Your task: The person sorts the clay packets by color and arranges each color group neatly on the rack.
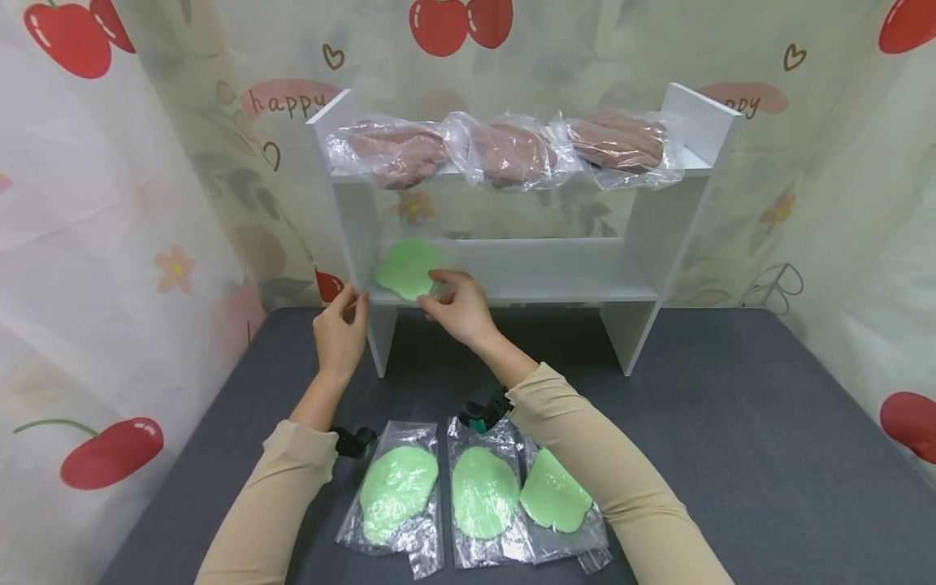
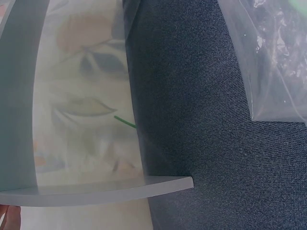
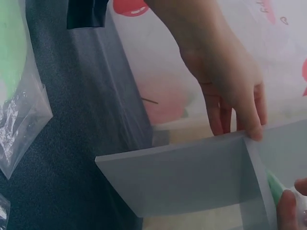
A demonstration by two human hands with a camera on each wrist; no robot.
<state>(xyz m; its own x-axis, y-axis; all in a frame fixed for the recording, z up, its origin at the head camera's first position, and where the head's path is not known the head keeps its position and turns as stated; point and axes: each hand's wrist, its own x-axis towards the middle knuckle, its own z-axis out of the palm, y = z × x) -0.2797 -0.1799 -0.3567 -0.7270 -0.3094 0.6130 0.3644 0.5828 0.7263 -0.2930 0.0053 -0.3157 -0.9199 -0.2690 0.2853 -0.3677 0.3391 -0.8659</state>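
Observation:
A white two-tier shelf rack (image 1: 556,280) stands on the dark table. My left hand (image 1: 340,331) grips the front edge of its left side panel, thumb in front and fingers on the outer side, as the right wrist view shows. On the lower shelf, at the left end, lies a flat light-green piece (image 1: 406,266) in a clear bag. My right hand (image 1: 462,307) pinches the right side of that bag between thumb and fingers. In the left wrist view only fingertips (image 2: 10,218) of the left hand show at the corner.
Three clear bags with brown, elongated contents (image 1: 508,150) fill the top shelf. On the table in front lie three clear bags holding flat green pieces (image 1: 484,491), the right one partly behind my right sleeve. A cable (image 1: 777,284) hangs at the back right. Printed curtains (image 1: 132,309) surround the table.

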